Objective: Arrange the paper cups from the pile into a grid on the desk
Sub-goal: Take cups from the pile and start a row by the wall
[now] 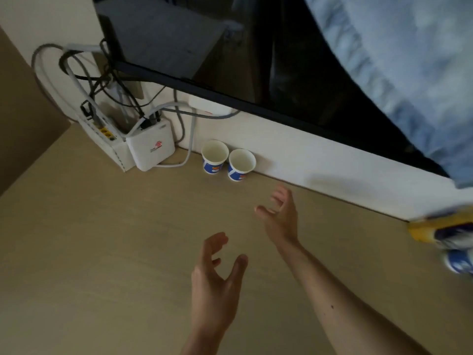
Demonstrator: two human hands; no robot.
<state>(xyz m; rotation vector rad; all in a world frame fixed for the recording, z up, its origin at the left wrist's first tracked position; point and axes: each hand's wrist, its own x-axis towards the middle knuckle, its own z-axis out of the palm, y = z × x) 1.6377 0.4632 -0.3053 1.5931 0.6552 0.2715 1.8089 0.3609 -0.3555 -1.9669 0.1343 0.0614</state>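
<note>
Hovering empty, fingers loosely spread, just in front of the two upright paper cups (242,163), with the right hand (280,216) nearer than the left hand (217,275) to the blurred pile (445,235) well right of those cups, so likely a rightward reach.

We place our findings from the white router box (151,147). Far to its right, the pile of cups (444,235) is smeared by blur and cut by the frame edge, and we cannot count it. Above and right of the box, the dark screen (281,73) and a blurred blue fabric (409,60) run off the top. The box's red logo is too small to read. Behind the box the cables (84,80) tangle, their ends hidden.
</note>
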